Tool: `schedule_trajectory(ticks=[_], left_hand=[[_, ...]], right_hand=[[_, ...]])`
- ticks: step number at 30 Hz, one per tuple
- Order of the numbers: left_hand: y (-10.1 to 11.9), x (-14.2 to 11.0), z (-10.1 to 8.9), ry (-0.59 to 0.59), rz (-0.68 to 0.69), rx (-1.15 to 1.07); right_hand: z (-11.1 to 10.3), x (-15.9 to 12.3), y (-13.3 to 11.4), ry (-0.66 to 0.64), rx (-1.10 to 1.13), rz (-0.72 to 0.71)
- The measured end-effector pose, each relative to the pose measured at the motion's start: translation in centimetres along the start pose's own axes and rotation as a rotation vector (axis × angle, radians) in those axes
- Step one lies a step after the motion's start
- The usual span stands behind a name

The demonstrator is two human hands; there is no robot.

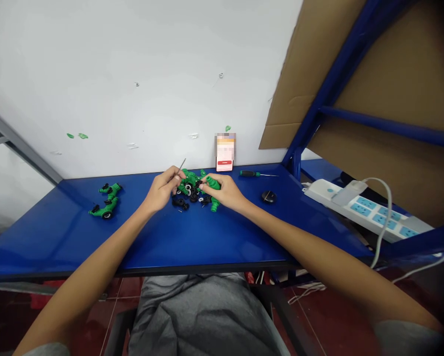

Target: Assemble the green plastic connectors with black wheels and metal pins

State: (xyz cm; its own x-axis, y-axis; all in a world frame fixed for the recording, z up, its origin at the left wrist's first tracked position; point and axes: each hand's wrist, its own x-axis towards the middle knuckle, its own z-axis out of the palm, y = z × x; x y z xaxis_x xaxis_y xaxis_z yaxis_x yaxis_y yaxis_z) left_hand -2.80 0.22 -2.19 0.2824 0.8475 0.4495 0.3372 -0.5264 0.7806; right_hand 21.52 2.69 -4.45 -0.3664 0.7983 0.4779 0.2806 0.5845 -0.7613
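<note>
My left hand [163, 187] is closed in a pinch around a thin metal rod [182, 162] that points up and to the right. Green plastic shows at its fingertips, but I cannot tell whether it touches that. A few inches to the right, my right hand [224, 190] is wrapped round a green plastic toy part [212, 183] with a ribbed, rounded end. Between and behind the hands lies a pile of green toy parts [191, 178]. Small black pieces [180, 203] and white rings lie in front of it, partly hidden by my fingers.
Two green toy vehicles with black wheels [107, 213] sit on the blue table [151, 247] at left. A screwdriver [249, 173] and a round black object [269, 197] lie at right. A phone [225, 160] leans on the wall. A white power strip [359, 205] stands far right.
</note>
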Motion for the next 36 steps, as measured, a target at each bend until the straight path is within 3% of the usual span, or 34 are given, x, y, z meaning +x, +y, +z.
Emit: schedule_trajectory(ticks=[6,15,24,36], left_hand=[[0.6,-0.5,1.9,-0.16,0.043,0.148],[0.8,-0.6,1.9,-0.093,0.101,0.275],[0.2,-0.4,1.3,-0.043,0.065,0.277],[-0.8,0.0,0.4,-0.104,0.061,0.247]], right_hand=[[1.0,-0.9,-0.8,-0.034,-0.06,-0.04],[0.5,-0.6,-0.4,-0.044,-0.121,-0.076],[0.5,-0.6,-0.5,-0.084,-0.038,-0.086],[0.6,-0.8,-0.2,-0.108,-0.042,-0.075]])
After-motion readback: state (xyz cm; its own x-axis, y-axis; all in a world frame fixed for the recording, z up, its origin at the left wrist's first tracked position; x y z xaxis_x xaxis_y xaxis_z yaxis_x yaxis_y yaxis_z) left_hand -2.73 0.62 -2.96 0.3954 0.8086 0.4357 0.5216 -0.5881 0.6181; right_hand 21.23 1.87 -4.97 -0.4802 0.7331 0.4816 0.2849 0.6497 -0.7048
